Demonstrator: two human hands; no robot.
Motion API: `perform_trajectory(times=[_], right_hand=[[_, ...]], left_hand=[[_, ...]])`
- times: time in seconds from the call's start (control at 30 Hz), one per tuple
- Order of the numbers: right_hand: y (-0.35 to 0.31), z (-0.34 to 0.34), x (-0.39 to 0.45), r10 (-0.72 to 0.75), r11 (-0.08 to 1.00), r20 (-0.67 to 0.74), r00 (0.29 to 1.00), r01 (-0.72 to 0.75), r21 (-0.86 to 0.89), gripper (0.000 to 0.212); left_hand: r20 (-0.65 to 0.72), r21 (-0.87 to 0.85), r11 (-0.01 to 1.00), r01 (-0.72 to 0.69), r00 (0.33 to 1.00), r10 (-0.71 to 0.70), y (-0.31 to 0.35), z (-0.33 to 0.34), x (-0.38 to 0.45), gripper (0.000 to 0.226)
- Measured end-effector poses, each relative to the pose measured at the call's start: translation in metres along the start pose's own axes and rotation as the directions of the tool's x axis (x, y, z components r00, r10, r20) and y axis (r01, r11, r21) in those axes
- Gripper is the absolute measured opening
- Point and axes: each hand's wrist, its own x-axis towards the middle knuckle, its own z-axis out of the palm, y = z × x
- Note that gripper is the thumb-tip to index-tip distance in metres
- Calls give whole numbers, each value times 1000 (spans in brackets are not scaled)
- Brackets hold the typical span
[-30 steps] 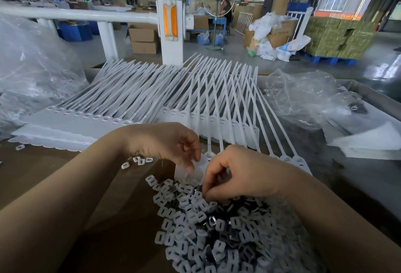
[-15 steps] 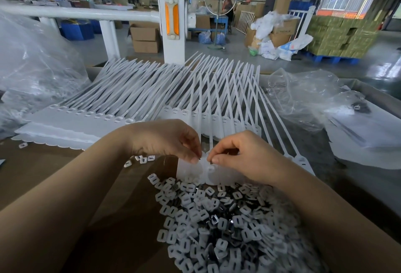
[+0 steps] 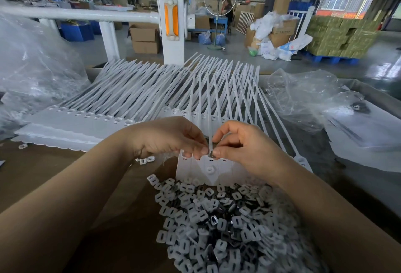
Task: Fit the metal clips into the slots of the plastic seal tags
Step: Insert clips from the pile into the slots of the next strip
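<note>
**Seal-tag clip fitting: stock and progress at the bench**

- Work in hand: one metal clip (image 3: pixel 211 154), small and dark, pinched at the fingertips where the two hands meet. It sits right at the top edge of the near tag strip (image 3: pixel 204 169), at its row of slots; whether it is seated cannot be told.
- Left hand (image 3: pixel 171 140): fingers curled, tips pinching the strip's head edge just left of the clip.
- Right hand (image 3: pixel 245 146): thumb and forefinger pinched on the clip (remaining fingers tucked under).
- Clip stock: a large heap of loose clips (image 3: pixel 227 225), below and nearer than both hands, touching the strip's lower edge. Judged barely dented.
- Tag stock: fanned seal tags (image 3: pixel 152 99) beyond the hands, tails pointing away. A few slots on the near strip look dark, possibly filled; the far rows cannot be judged.
- Estimate: early to middling, with most fitting left.
- Strays: two loose clips (image 3: pixel 146 160) on the cardboard under the left wrist.
</note>
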Motion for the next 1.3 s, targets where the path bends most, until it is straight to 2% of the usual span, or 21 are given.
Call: perform_trajectory(times=[0.13, 0.27, 0.37, 0.57, 0.73, 0.9, 1.3], right_hand=[[2, 1, 1, -39, 999, -58, 998, 41, 34, 18], [4, 4, 2, -45, 997, -110, 993, 52, 65, 18], [4, 6, 2, -44, 997, -108, 993, 50, 59, 17], [6, 8, 2, -24, 999, -96, 995, 22, -29, 14], [13, 12, 4, 9, 972, -93, 996, -31, -234, 11], [13, 11, 4, 24, 971, -64, 998, -38, -237, 9], [11, 11, 3, 30, 972, -52, 998, -42, -230, 10]], left_hand=[[-11, -47, 999, 6, 1000, -7, -1, 1, 0, 9], [-33, -107, 994, 9, 999, -13, 2, 4, 0, 14], [-77, -88, 996, 12, 997, -18, 5, 7, 0, 5], [-169, -130, 991, 41, 984, -63, 8, 9, 0, 5], [-220, -17, 995, 94, 971, -95, -4, -9, -6, 2], [-213, 138, 975, 177, 966, -145, -16, -12, -5, 5], [-214, 257, 937, 235, 960, -182, -12, -9, -3, 3]])
